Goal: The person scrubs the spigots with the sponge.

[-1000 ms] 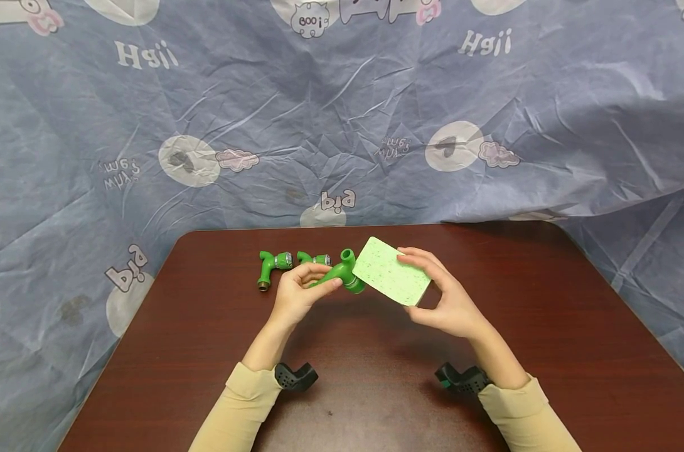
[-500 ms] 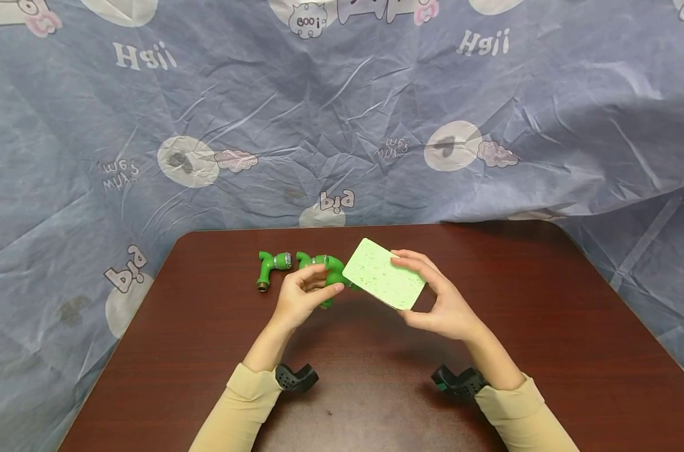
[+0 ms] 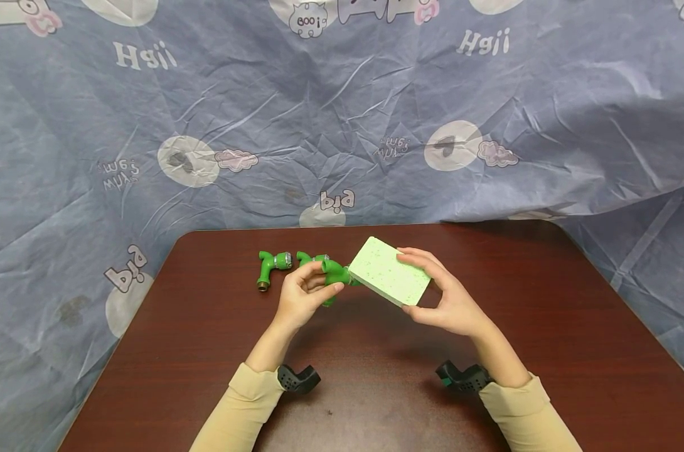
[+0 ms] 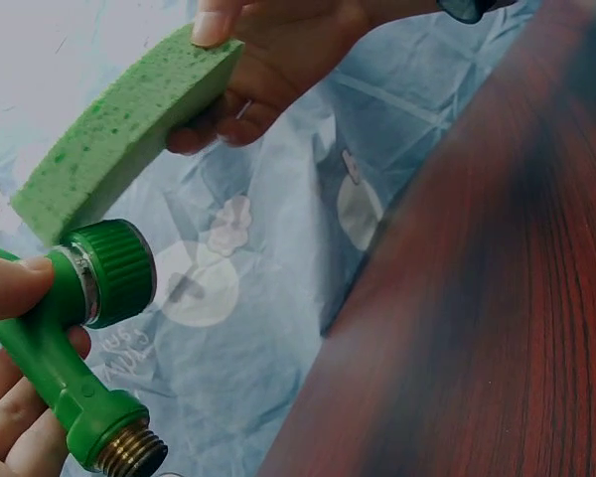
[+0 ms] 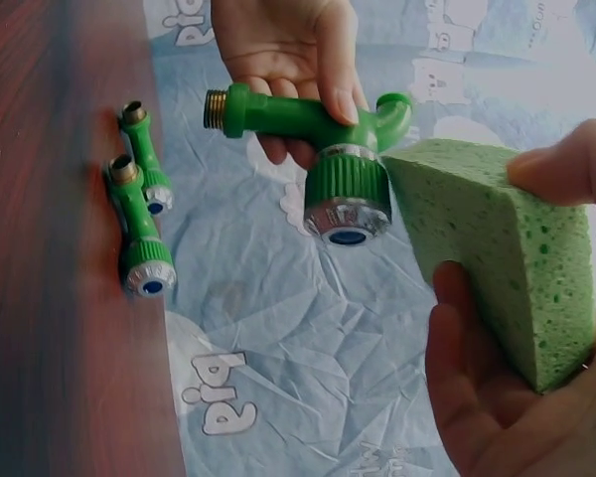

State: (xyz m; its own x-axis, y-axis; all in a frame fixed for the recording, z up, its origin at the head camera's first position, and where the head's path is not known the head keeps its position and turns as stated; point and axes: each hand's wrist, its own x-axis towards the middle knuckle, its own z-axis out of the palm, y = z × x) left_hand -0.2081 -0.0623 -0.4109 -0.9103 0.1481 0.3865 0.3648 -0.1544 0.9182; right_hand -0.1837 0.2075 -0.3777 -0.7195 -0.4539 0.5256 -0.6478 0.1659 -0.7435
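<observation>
My left hand (image 3: 299, 295) grips a green faucet (image 5: 298, 117) by its body, between thumb and fingers, above the table. In the left wrist view the brass threaded end of this faucet (image 4: 55, 348) points down and its ribbed knob faces right. My right hand (image 3: 446, 298) pinches a light green speckled sponge (image 3: 390, 271) by its edges. A corner of the sponge (image 5: 477, 219) meets the faucet beside the knob, as the right wrist view shows. In the head view the sponge hides part of the faucet's knob end.
Two more green faucets lie on the brown table (image 3: 342, 389) at its far left: one faucet (image 3: 271, 267) in full view, the other faucet (image 3: 308, 258) partly behind the left hand. A blue-grey printed cloth (image 3: 342, 113) hangs behind the table.
The left hand has turned the faucet, so its spout now points up and left instead of upward near the sponge. The sponge shifted slightly left, then back right.
</observation>
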